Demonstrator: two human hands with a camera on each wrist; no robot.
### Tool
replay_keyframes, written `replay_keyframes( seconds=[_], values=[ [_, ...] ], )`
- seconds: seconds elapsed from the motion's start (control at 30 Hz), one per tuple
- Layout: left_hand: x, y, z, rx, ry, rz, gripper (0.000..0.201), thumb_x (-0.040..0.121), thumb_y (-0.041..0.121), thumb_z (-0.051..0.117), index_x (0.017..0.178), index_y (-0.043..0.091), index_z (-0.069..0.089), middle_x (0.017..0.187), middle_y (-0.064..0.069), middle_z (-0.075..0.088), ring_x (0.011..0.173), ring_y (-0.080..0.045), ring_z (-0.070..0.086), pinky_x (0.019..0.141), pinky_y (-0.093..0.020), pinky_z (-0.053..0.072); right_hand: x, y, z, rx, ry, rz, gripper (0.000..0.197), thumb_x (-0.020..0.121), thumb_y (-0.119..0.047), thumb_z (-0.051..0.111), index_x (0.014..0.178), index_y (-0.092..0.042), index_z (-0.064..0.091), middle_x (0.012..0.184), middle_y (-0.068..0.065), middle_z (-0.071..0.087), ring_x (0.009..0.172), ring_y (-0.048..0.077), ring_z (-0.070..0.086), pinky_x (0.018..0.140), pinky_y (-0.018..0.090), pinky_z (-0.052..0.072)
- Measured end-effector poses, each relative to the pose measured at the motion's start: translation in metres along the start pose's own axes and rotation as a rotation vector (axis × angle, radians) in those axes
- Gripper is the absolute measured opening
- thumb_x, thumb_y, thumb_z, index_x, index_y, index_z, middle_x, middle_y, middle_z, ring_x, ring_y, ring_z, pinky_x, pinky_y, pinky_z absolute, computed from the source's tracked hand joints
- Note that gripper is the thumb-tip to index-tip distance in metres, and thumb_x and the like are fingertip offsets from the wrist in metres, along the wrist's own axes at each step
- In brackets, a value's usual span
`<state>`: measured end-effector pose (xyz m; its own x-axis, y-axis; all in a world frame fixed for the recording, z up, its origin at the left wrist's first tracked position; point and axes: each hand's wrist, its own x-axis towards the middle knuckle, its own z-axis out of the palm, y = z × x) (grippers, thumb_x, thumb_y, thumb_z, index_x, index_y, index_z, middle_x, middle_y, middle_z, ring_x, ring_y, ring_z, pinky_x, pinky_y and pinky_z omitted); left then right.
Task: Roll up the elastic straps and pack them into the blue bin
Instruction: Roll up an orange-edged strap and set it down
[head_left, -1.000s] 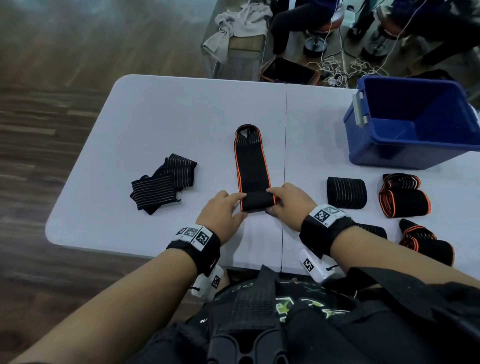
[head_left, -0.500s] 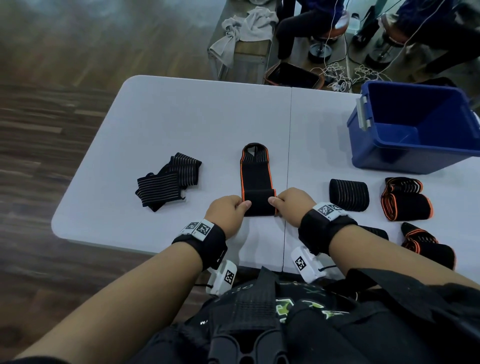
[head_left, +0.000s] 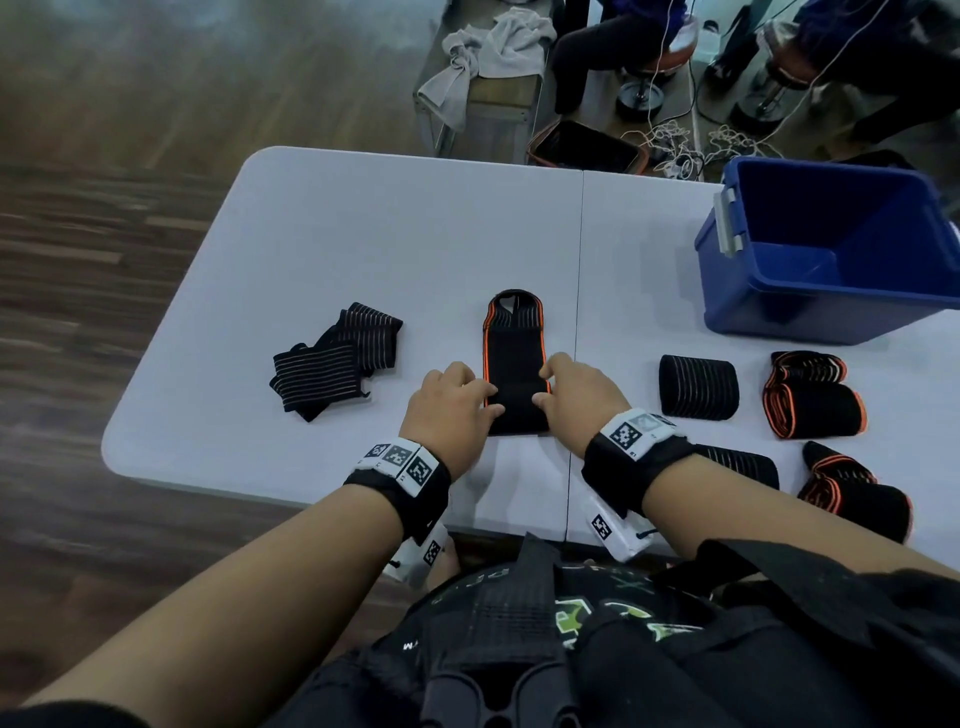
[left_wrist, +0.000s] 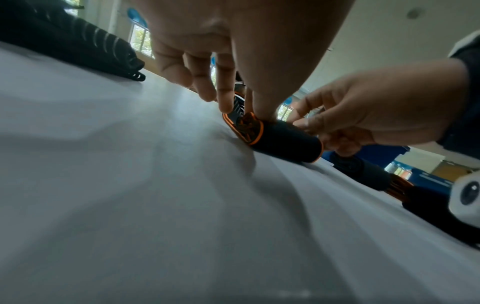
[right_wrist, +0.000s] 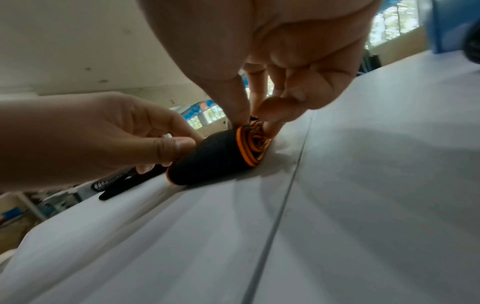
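A black elastic strap with orange edging lies on the white table, its near end wound into a roll. My left hand pinches the roll's left end and my right hand pinches its right end. The short flat tail points away from me. The blue bin stands at the far right, with no strap visible inside.
Loose striped black straps lie left of my hands. Rolled straps and orange-edged ones sit to the right, near the bin. Beyond the table are a bench with a cloth, cables and seated people.
The roll has moved away from me along the strap and grown thicker. The flat part has become shorter. Both hands travelled forward with it.
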<state>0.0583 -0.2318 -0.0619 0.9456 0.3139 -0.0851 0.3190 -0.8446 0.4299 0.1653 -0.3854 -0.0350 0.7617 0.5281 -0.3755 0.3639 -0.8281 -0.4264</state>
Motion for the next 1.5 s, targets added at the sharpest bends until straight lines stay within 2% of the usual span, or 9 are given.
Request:
replay_keyframes(
  seconds=[0.17, 0.37, 0.47, 0.57, 0.7, 0.8, 1.0, 1.23, 1.5],
  values=[
    [-0.008, 0.001, 0.003, 0.228, -0.026, 0.154, 0.023, 0.093, 0.02, 0.056, 0.111, 0.014, 0.069, 0.131, 0.001, 0.06, 0.094, -0.029, 0.053, 0.069, -0.042, 0.053, -0.008, 0.0, 0.01, -0.12, -0.032, -0.071, 0.036, 0.101, -0.022, 0.041, 0.133, -0.012, 0.056, 0.121, 0.013, 0.054, 0.106, 0.032, 0.058, 0.092, 0.041, 0.049],
    [-0.019, -0.005, 0.01, 0.093, -0.182, 0.091, 0.073, 0.077, 0.012, 0.052, 0.149, 0.013, 0.04, 0.156, 0.0, 0.037, 0.113, -0.028, 0.052, 0.097, -0.04, 0.049, -0.006, 0.015, 0.006, -0.123, -0.109, -0.091, 0.06, 0.086, -0.024, 0.052, 0.145, -0.026, 0.045, 0.121, 0.003, 0.044, 0.115, 0.024, 0.047, 0.099, 0.041, 0.047],
    [-0.018, -0.007, 0.009, -0.007, -0.184, 0.091, 0.079, 0.082, 0.012, 0.053, 0.156, 0.019, 0.027, 0.155, 0.001, 0.041, 0.113, -0.029, 0.054, 0.099, -0.036, 0.045, 0.0, 0.024, 0.007, -0.148, -0.13, -0.11, 0.06, 0.088, -0.027, 0.059, 0.145, -0.033, 0.044, 0.119, 0.002, 0.044, 0.113, 0.025, 0.048, 0.097, 0.041, 0.048],
    [-0.01, -0.006, 0.003, -0.112, -0.16, 0.059, 0.078, 0.091, 0.022, 0.059, 0.158, 0.029, 0.019, 0.14, 0.001, 0.056, 0.11, -0.028, 0.059, 0.089, -0.036, 0.049, 0.004, 0.033, 0.01, -0.064, -0.106, -0.088, 0.05, 0.091, -0.039, 0.061, 0.139, -0.04, 0.05, 0.113, -0.001, 0.047, 0.108, 0.023, 0.053, 0.094, 0.042, 0.049],
    [0.004, -0.006, -0.006, -0.282, -0.111, -0.072, 0.071, 0.093, 0.034, 0.064, 0.153, 0.032, 0.027, 0.13, 0.007, 0.066, 0.102, -0.024, 0.066, 0.082, -0.03, 0.046, 0.007, 0.038, 0.014, 0.085, -0.091, -0.065, 0.009, 0.094, -0.043, 0.054, 0.095, -0.041, 0.062, 0.093, -0.002, 0.049, 0.084, 0.022, 0.057, 0.075, 0.039, 0.051],
    [0.013, -0.006, -0.011, -0.379, -0.097, -0.2, 0.067, 0.092, 0.037, 0.068, 0.15, 0.026, 0.035, 0.126, 0.003, 0.068, 0.112, -0.02, 0.062, 0.091, -0.027, 0.042, 0.013, 0.033, 0.015, 0.161, -0.067, -0.013, 0.03, 0.1, -0.038, 0.048, 0.072, -0.032, 0.055, 0.083, 0.004, 0.054, 0.074, 0.025, 0.057, 0.065, 0.034, 0.045],
    [0.03, -0.003, -0.01, -0.474, -0.081, -0.304, 0.044, 0.095, 0.039, 0.063, 0.134, 0.023, 0.051, 0.099, 0.008, 0.071, 0.099, -0.015, 0.064, 0.085, -0.028, 0.045, 0.023, 0.027, 0.011, 0.257, -0.015, 0.089, 0.044, 0.105, -0.038, 0.04, 0.069, -0.018, 0.055, 0.067, 0.002, 0.057, 0.068, 0.023, 0.055, 0.069, 0.035, 0.044],
    [0.044, -0.006, -0.009, -0.466, -0.112, -0.306, 0.041, 0.094, 0.042, 0.063, 0.129, 0.021, 0.054, 0.084, 0.011, 0.069, 0.097, -0.018, 0.066, 0.09, -0.035, 0.051, 0.028, 0.022, 0.012, 0.182, 0.023, 0.168, 0.049, 0.106, -0.041, 0.033, 0.065, -0.016, 0.047, 0.066, 0.004, 0.054, 0.068, 0.026, 0.054, 0.072, 0.038, 0.046],
    [0.062, -0.013, -0.012, -0.427, -0.227, -0.235, 0.046, 0.094, 0.045, 0.063, 0.133, 0.02, 0.055, 0.093, 0.004, 0.072, 0.101, -0.02, 0.067, 0.095, -0.038, 0.052, 0.018, 0.012, 0.013, 0.241, 0.073, 0.299, 0.052, 0.105, -0.04, 0.037, 0.061, -0.016, 0.048, 0.063, 0.003, 0.053, 0.065, 0.023, 0.052, 0.067, 0.035, 0.042]
  ],
)
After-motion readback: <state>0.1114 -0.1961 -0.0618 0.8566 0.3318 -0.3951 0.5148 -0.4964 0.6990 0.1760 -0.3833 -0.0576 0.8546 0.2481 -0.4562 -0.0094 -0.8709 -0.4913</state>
